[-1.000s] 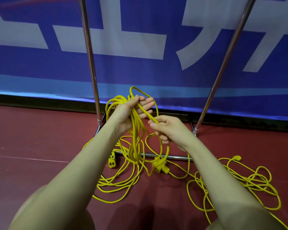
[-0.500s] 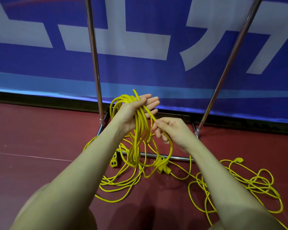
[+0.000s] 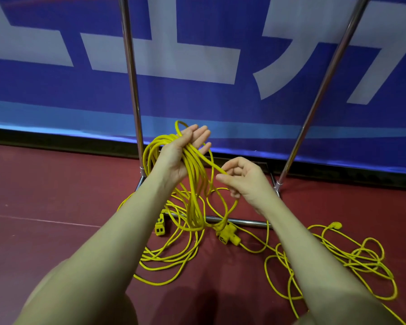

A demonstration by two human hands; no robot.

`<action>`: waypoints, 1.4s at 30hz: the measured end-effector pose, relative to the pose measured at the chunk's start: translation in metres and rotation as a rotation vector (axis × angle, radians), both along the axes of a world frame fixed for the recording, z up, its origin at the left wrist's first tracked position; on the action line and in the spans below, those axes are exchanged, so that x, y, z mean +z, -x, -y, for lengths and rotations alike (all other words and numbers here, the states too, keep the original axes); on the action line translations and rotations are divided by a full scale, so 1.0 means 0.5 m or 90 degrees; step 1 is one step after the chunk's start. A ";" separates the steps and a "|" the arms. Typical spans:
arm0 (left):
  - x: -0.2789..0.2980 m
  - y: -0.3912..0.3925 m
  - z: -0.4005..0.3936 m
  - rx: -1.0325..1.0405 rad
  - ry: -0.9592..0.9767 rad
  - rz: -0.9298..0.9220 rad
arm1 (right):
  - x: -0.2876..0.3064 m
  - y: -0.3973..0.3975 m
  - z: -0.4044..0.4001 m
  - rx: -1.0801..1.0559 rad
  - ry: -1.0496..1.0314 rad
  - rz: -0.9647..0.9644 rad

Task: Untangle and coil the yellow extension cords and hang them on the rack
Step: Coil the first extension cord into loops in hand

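Several loops of yellow cord point(image 3: 195, 184) already hung from the left hand point(image 3: 183, 156), whose fingers point(image 3: 201, 137) were almost straight and spread, so the coil point(image 3: 192, 174) lay across the palm more than it was gripped. The right hand point(image 3: 242, 181) pinched one strand point(image 3: 215, 166) between thumb and forefinger, just beside the coil, with the other fingers curled. I judged that coiling was in hand and far from finished: much cord lay on the floor point(image 3: 45, 195).

The next move probably called for laying this strand over the left palm and then closing those fingers on it.

A socket block point(image 3: 227, 233) and a second socket point(image 3: 160, 227) lay by the rack's bottom bar point(image 3: 244, 222). Some loops seemed to cross that bar and could catch there. Another tangle point(image 3: 352, 261) with a plug point(image 3: 335, 225) waited at the right, near the rack's right pole point(image 3: 326, 78). Nothing hung on the rack as far as could be seen.
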State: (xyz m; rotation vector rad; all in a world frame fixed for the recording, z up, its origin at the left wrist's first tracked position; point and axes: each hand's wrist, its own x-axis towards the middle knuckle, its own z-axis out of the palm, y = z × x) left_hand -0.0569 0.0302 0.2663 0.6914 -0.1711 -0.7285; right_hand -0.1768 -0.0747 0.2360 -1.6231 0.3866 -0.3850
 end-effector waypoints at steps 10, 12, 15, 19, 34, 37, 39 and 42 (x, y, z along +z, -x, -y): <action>-0.004 0.003 -0.002 -0.066 0.011 0.038 | 0.004 0.000 0.012 0.013 0.070 0.033; -0.005 0.013 0.002 -0.091 -0.002 0.050 | 0.007 -0.001 0.003 0.095 0.035 0.008; 0.002 0.017 0.005 -0.079 0.009 0.036 | 0.002 0.002 0.001 0.158 -0.039 -0.016; 0.006 -0.002 -0.001 -0.031 0.038 0.018 | -0.004 0.010 0.014 0.089 -0.037 -0.007; 0.003 0.020 0.004 -0.076 -0.018 0.054 | 0.003 0.011 0.021 0.126 0.009 -0.013; 0.005 0.016 0.003 -0.061 -0.020 0.076 | -0.001 0.015 0.025 0.109 -0.012 -0.018; 0.005 0.013 0.003 -0.051 -0.004 0.068 | -0.005 0.012 0.024 0.058 -0.024 0.010; 0.003 0.016 0.003 -0.046 0.010 0.054 | -0.004 0.009 0.022 0.049 -0.006 0.037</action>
